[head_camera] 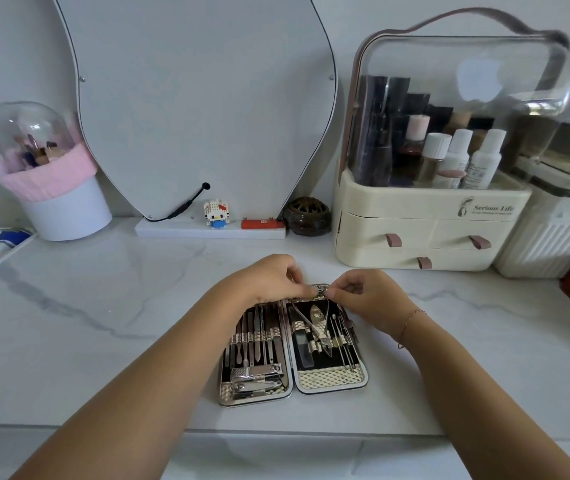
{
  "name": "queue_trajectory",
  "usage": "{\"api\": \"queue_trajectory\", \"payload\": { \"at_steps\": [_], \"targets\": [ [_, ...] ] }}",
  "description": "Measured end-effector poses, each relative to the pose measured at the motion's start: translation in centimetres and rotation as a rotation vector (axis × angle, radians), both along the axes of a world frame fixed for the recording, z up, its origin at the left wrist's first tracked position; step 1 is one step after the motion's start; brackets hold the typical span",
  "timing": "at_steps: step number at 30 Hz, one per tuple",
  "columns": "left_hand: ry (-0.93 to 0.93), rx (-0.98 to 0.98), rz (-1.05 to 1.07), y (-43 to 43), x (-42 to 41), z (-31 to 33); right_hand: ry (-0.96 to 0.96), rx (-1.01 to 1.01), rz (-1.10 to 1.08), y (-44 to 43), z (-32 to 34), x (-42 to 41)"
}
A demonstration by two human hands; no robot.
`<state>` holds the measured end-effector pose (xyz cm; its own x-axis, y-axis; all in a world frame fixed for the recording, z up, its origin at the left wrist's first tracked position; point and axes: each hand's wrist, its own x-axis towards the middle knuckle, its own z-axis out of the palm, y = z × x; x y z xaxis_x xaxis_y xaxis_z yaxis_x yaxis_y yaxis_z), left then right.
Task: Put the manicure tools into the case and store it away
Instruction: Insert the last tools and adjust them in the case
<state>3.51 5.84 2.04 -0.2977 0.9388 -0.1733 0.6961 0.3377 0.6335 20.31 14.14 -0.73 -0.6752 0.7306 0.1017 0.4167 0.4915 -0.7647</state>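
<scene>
An open manicure case (330, 378) lies flat on the white marble counter, its two halves side by side. Several metal tools sit under its straps, with nail clippers (257, 374) in the left half and nippers (318, 322) in the right half. My left hand (273, 277) and my right hand (366, 296) meet at the case's far edge. Both pinch a small metal tool (321, 290) between their fingertips; its shape is mostly hidden by my fingers.
A cream cosmetics organiser (425, 230) with three drawers and a clear lid stands at the back right. A mirror (200, 98), a small toy figure (216, 213), a red box (262, 224) and a dark round pot (307, 216) line the back. A pink-trimmed cup (65, 209) stands left.
</scene>
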Motion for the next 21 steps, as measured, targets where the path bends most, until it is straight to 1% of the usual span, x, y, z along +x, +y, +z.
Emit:
{"api": "queue_trajectory", "payload": {
  "at_steps": [2, 4, 7, 9, 11, 15, 16, 18, 19, 21],
  "targets": [
    [-0.103, 0.142, 0.058, -1.4, 0.0, -0.2, -0.009, -0.022, -0.014, -0.1, 0.2, 0.2],
    [-0.126, 0.234, 0.144, -3.4, -0.4, -0.3, 0.027, -0.114, -0.045, -0.1, 0.5, 0.5],
    [-0.056, 0.25, 0.342, -7.1, -1.6, -0.8, 0.16, -0.322, -0.095, -0.6, 1.0, 1.1],
    [-0.099, 0.215, 0.429, -9.6, -2.1, -1.3, 0.198, -0.387, -0.107, -1.2, 1.1, 1.6],
    [-0.189, 0.204, 0.458, -11.6, -2.2, -1.9, 0.22, -0.405, -0.117, -2.0, 0.9, 2.1],
    [-0.499, 0.224, 0.416, -13.0, -1.6, -2.2, 0.258, -0.416, -0.133, -3.5, 0.5, 3.0],
    [-0.535, 0.237, 0.402, -12.9, -1.3, -2.2, 0.261, -0.418, -0.128, -3.7, 0.6, 3.1],
    [-0.519, 0.278, 0.377, -12.5, -0.7, -2.1, 0.212, -0.347, -0.109, -3.8, 0.7, 3.3],
    [-0.458, 0.29, 0.347, -12.3, -0.2, -2.2, 0.158, -0.274, -0.102, -3.8, 0.8, 3.4],
    [-0.251, 0.273, 0.265, -11.7, 0.5, -2.6, 0.078, -0.149, -0.108, -4.0, 0.9, 3.3]
  ]
}}
